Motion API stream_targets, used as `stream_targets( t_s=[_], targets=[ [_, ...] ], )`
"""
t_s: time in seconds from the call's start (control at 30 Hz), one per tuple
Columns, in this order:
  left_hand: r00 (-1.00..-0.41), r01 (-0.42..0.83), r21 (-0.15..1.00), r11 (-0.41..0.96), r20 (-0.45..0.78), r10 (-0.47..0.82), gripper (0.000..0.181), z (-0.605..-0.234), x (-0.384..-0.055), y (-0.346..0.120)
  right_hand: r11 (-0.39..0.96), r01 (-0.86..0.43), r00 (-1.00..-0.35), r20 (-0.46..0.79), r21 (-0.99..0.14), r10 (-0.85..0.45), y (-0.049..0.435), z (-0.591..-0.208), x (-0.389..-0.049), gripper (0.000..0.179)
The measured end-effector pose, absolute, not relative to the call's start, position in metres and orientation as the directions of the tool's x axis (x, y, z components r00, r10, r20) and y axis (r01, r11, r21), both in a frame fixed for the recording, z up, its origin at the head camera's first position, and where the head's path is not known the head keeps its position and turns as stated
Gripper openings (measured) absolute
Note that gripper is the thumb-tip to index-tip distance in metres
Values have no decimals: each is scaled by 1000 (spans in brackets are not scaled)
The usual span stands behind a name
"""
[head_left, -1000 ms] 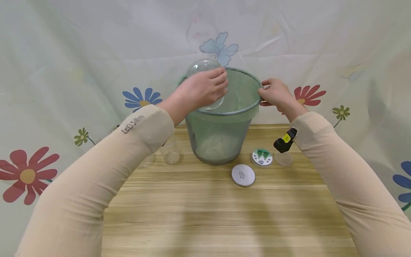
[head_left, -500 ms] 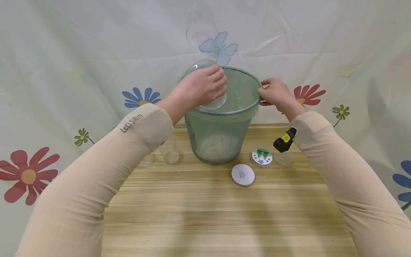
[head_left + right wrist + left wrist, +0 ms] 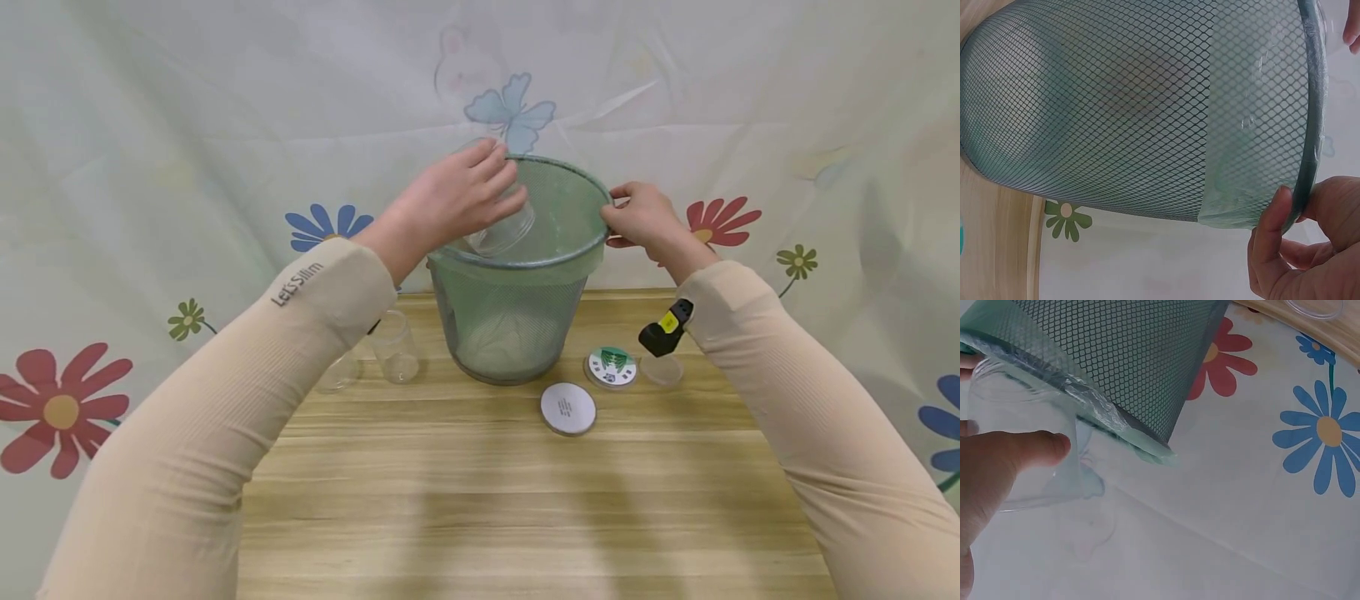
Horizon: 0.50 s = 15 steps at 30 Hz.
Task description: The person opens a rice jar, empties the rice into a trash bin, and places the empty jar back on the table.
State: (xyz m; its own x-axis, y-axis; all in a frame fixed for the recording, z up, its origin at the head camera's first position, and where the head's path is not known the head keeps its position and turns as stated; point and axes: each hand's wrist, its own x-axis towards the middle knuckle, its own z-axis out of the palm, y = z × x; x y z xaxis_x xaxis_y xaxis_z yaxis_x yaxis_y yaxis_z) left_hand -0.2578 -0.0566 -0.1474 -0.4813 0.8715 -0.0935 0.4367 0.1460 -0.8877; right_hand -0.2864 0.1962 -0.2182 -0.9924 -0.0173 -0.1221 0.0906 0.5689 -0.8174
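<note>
A mesh wastebasket (image 3: 510, 325) lined with a thin green bag stands upright at the back of the table. Over its mouth, my left hand (image 3: 457, 196) grips a clear plastic jar (image 3: 1029, 450), which is tilted with its mouth toward the basket's inside. In the left wrist view the thumb lies along the jar's side, and the jar's threaded neck is at the basket's rim. My right hand (image 3: 645, 218) pinches the rim and the folded bag edge (image 3: 1235, 212) at the right side, thumb and fingers on either side of it.
Left of the basket stand a clear jar (image 3: 397, 354) and another clear container (image 3: 341, 372), partly behind my sleeve. To the right lie a white lid (image 3: 568, 408), a green-and-white lid (image 3: 611, 367) and a clear lid (image 3: 662, 370). A floral curtain (image 3: 300, 100) hangs close behind.
My left hand has tipped the jar further, its mouth turning down into the basket, and shifted slightly left. The right hand has stayed at the rim.
</note>
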Motion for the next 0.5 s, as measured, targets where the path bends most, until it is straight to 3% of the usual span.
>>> stream_targets(
  t_s=[0.5],
  targets=[
    [-473,423,-901,97,-128,872,70,-149,-261,-59,570,87,-993,-118,-817,-18,197,-219,-286,55]
  ],
)
